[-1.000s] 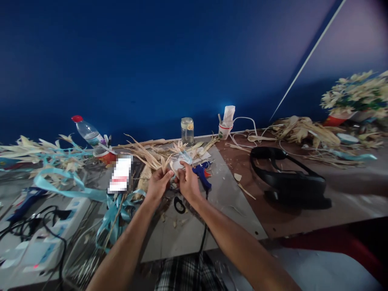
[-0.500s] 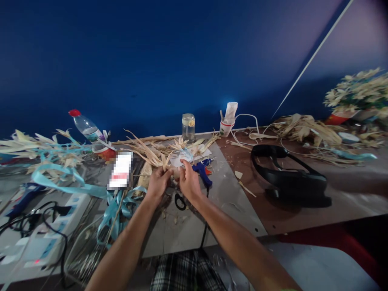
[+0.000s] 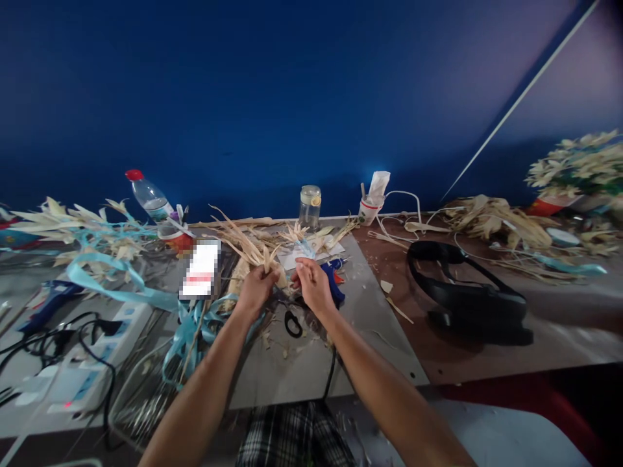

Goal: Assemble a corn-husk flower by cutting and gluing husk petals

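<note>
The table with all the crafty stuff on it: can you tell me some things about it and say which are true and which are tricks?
1. The left hand grips a bunch of dried husk strips. True.
2. The plastic bottle has a green cap. False: its cap is red.
3. The blue glue gun lies just beyond the right hand. True.
4. The black headset sits to the left of both hands. False: it lies to their right, on the brown table.
5. The glass jar stands near the blue wall. True.
</note>
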Demonstrator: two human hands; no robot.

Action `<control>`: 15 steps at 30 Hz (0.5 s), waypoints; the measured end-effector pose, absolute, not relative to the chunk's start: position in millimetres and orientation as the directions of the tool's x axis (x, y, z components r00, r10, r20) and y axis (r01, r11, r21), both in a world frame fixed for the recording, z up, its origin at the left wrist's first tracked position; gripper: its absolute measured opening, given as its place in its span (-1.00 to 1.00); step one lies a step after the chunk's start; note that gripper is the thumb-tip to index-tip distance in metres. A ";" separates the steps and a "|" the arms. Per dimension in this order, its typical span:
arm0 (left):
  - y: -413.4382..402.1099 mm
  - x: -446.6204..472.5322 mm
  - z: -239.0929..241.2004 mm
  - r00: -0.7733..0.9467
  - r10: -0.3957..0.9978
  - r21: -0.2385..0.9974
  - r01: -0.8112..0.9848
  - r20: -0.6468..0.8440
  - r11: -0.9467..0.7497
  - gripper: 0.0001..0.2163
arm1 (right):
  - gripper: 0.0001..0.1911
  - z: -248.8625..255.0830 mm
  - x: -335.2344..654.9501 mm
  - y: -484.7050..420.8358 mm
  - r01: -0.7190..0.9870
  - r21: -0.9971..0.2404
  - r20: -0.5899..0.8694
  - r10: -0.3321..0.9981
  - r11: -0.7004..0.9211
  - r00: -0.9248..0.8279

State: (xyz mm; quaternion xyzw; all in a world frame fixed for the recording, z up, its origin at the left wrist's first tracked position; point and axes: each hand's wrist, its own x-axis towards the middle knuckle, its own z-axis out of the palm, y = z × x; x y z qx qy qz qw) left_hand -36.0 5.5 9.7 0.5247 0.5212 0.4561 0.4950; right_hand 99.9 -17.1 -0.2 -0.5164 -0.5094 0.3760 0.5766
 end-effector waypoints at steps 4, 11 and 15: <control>2.3 -33.6 17.9 0.155 0.988 0.986 0.169 -0.013 -0.013 -0.79 | -0.66 2.4 103.1 -13.3 0.214 -0.948 0.275 0.946 0.236 0.173; -0.1 -31.8 17.4 0.203 0.978 0.986 0.148 0.046 -0.077 -0.76 | -0.80 -1.8 105.1 -8.5 0.146 -0.973 0.196 0.973 0.178 0.121; -3.3 -31.0 12.5 0.179 0.981 0.994 -0.074 -0.069 0.083 -0.66 | -0.81 -3.4 107.0 -5.4 -0.009 -0.995 0.098 0.965 0.103 0.243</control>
